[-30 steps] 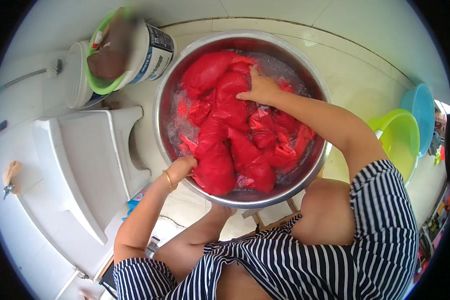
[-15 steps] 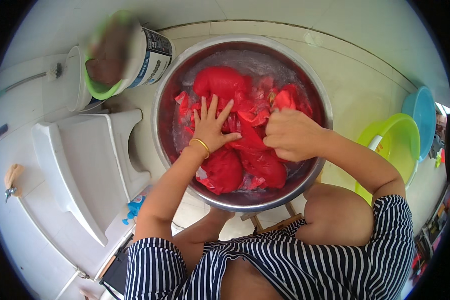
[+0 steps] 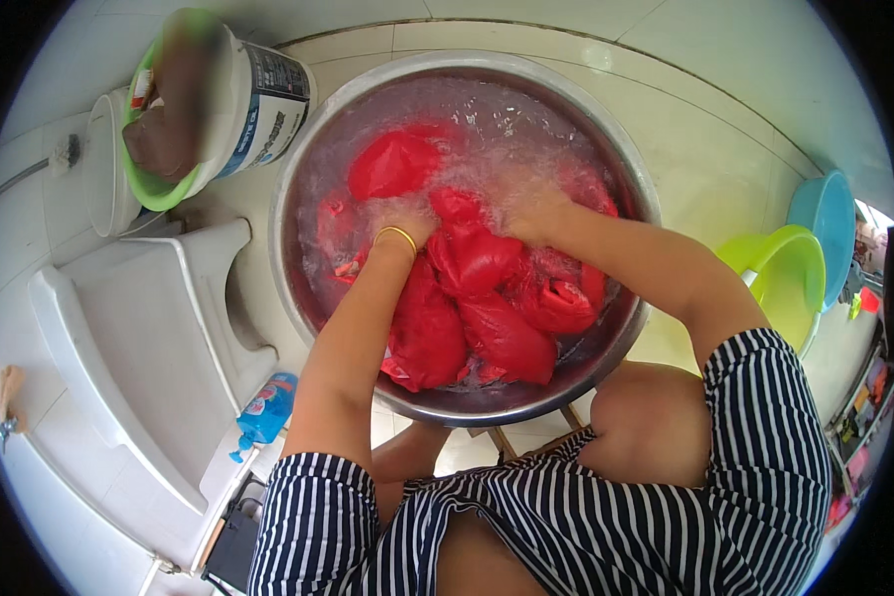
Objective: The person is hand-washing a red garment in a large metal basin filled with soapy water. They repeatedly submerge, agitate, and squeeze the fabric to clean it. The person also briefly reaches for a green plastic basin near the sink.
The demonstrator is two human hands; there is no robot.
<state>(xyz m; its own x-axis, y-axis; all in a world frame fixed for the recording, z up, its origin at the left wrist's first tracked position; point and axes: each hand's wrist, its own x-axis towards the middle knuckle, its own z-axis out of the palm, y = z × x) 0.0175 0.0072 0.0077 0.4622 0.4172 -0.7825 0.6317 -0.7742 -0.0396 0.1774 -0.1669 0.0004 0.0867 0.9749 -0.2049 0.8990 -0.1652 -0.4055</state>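
Both hands have gone down into the water; half a second ago the left hand [image 3: 408, 224] lay spread on top of the sodden red fabric [image 3: 475, 260] and the right hand [image 3: 528, 209] was a fist above it; now the fingers of both are lost under splash and foam, so I cannot tell whether either one is clenched, loose or grasping cloth. The fabric lies in the wide steel basin [image 3: 507, 405], bunched in its middle and near side; one ballooned hump [image 3: 395, 165] stands out of the water beyond the left hand; paler red shows beneath the surface of the churned water [image 3: 502, 124] around the right hand. A gold bangle [image 3: 395, 232] circles the left wrist, close to the waterline. The change suggests that the far part of the bundle is being pressed under and worked in the water; the near folds, bulging and shiny, look less immersed, so the soaking is probably uneven. A blue pump bottle [image 3: 269, 407] lies tilted outside the basin, to the left; a lime-green bucket [image 3: 793, 283] stands off to the right.
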